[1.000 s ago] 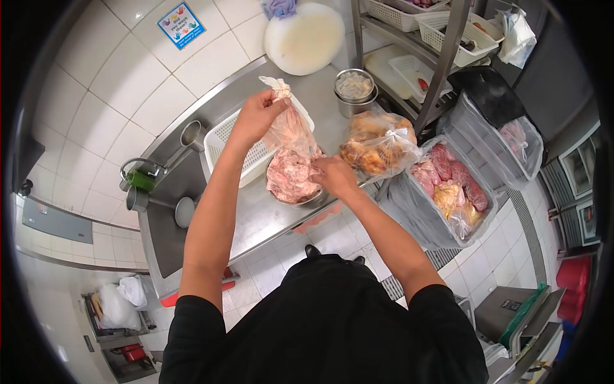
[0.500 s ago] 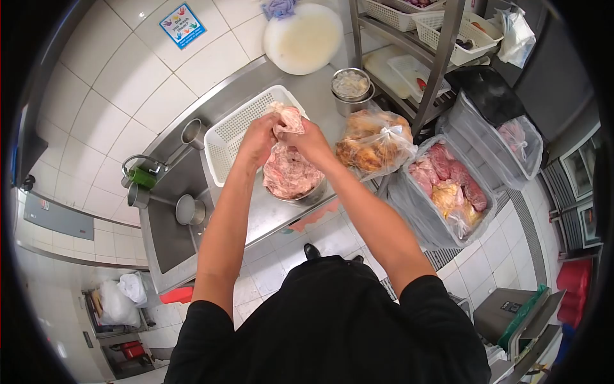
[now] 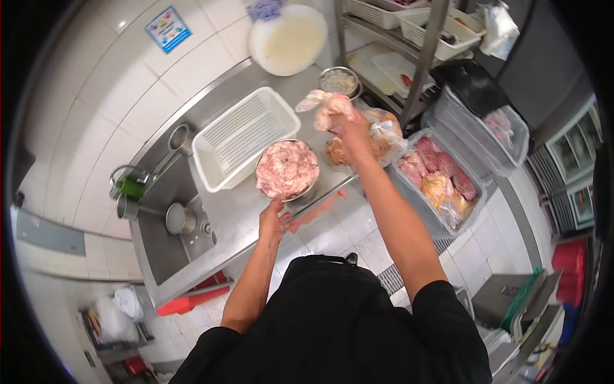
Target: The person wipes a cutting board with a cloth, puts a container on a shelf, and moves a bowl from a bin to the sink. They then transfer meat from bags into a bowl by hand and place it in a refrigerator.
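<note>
My right hand [image 3: 353, 136] grips a pale pink, crumpled bundle [image 3: 330, 107] with a whitish, translucent end. It is raised to the right of the metal bowl, overlapping the clear bag of browned food [image 3: 385, 136] in this view. Pink raw meat [image 3: 288, 168] fills the round metal bowl [image 3: 306, 194] up to its rim. By the near side of that bowl is my left hand [image 3: 274, 221], fingers apart, holding nothing, close to the counter's front edge. A white perforated basket [image 3: 220, 178] stands just left of the bowl.
The steel counter adjoins a sink [image 3: 167, 249] with metal pots. Behind stand a round white board [image 3: 288, 40] and a smaller metal container [image 3: 339, 82]. A grey tub [image 3: 416, 195] of bagged meat sits right, below the shelf rack [image 3: 419, 70].
My right hand has carried the pink bundle rightward, away from above the bowl. My left hand has let go of it and dropped to the bowl's near side. The view has shifted slightly.
</note>
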Motion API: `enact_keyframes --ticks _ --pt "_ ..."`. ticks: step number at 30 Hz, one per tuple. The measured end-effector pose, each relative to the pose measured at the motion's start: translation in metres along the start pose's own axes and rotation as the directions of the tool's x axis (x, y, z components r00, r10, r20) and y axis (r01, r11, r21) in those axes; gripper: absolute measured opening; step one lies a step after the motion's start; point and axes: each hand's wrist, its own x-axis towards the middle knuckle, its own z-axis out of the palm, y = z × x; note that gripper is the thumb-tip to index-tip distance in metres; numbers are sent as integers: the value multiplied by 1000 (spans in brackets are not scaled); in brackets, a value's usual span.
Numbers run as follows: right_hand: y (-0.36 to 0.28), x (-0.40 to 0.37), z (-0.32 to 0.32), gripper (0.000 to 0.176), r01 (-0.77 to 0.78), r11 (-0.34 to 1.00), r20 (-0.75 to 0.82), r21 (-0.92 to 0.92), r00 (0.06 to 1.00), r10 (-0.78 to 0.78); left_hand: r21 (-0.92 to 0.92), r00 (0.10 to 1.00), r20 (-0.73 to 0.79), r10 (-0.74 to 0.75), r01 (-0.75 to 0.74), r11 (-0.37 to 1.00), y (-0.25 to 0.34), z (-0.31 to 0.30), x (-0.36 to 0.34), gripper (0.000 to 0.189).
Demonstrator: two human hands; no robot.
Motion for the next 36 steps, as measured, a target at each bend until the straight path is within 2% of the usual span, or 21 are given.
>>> enact_keyframes --ticks 4,5,6,8,11,14,15,16,18,20,21,22,23,25,27,30,31,32,33,35,36 --pt "-5 -48 -80 32 157 987 -220 -22 962 -158 83 997 45 62 -65 994 -9 -11 61 44" --pt "-5 -69 -106 31 181 979 -292 -89 936 -199 25 988 89 129 -132 991 -5 -16 61 34" --pt "-13 -100 -143 30 202 964 -381 -175 889 -256 -33 972 155 175 -172 985 -3 -16 58 26" --pt "-14 -169 -198 28 71 918 -575 -390 760 -303 -73 946 284 159 -144 987 1 -33 81 38" --pt "-21 -291 -260 26 119 946 -751 -303 581 -313 127 944 325 50 -97 987 30 -32 85 42" --pt "-39 -418 -305 31 70 903 -836 -425 351 -421 159 905 424 28 -105 982 33 -51 128 37" --pt "-67 -460 -297 31 -40 882 -840 -469 330 -432 165 938 348 4 -65 984 38 -38 111 36" --pt "-93 -488 -287 32 -172 754 -773 -634 182 -608 166 966 260 -15 -30 986 43 -29 86 36" --pt "-116 -579 -321 44 -354 630 -660 -691 -47 -750 255 932 333 141 -233 938 39 -26 57 40" --pt "-165 -649 -321 46 -304 627 -565 -717 -275 -778 291 899 382 212 -335 896 34 -15 27 41" --pt "-180 -719 -364 44 -422 596 -515 -683 -302 -803 306 883 408 233 -372 876 31 -7 11 42" --pt "-217 -745 -360 45 -186 675 -582 -713 -379 -719 311 866 428 258 -409 858 28 4 -3 42" --pt "-250 -782 -364 51 -319 661 -590 -679 -299 -750 312 846 454 278 -443 840 23 15 -19 43" --pt "-320 -819 -354 59 -129 870 -774 -476 -407 -484 302 795 511 326 -521 798 12 42 -53 44" --pt "-363 -883 -388 67 -151 965 -697 -213 -669 -259 278 719 583 378 -614 739 1 63 -85 45" --pt "-403 -941 -453 63 -386 911 -641 -145 -665 -384 107 409 764 498 -842 529 -29 89 -121 47" --pt "-406 -933 -468 59 -465 875 -649 -138 -624 -434 234 886 451 110 -236 943 -10 118 -80 50" --pt "-402 -918 -495 53 -494 852 -692 -172 -556 -461 276 721 646 250 -526 805 -29 125 -94 46" --pt "-397 -901 -519 48 -520 829 -729 -204 -485 -483 351 701 669 248 -591 726 -39 144 -93 43" --pt "-368 -831 -568 39 -471 835 -865 -285 -249 -436 303 655 699 287 -634 711 -69 176 -90 34" --pt "-354 -783 -584 35 -475 826 -907 -303 -122 -403 327 805 578 134 -378 866 -76 204 -93 37"
